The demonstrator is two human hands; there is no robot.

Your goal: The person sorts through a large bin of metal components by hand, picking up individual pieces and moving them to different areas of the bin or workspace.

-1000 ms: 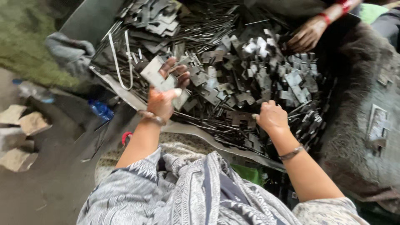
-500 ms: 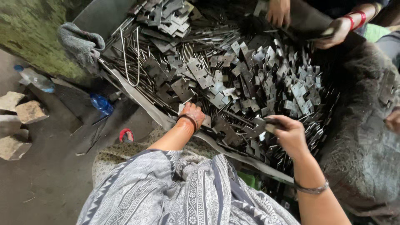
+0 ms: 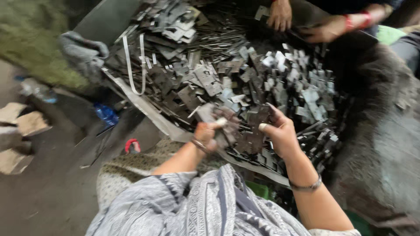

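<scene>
Over the heaped tray (image 3: 131, 94) of flat metal pieces (image 3: 205, 83), I see my left hand (image 3: 208, 133) and right hand (image 3: 278, 131) each closed on a dark metal plate (image 3: 251, 131) between them.

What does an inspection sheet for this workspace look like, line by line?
Surface: metal tray, heaped full.
Job's things: flat grey metal plates, held in both hands.
Clutter: plate heap; bent white strip; grey cloth.
Grips: left hand and right hand, each closed on plates.
Cables: nothing seen.
Surroundings: another person's hands at the far edge; blue bottle, red item and broken blocks on the ground.
</scene>
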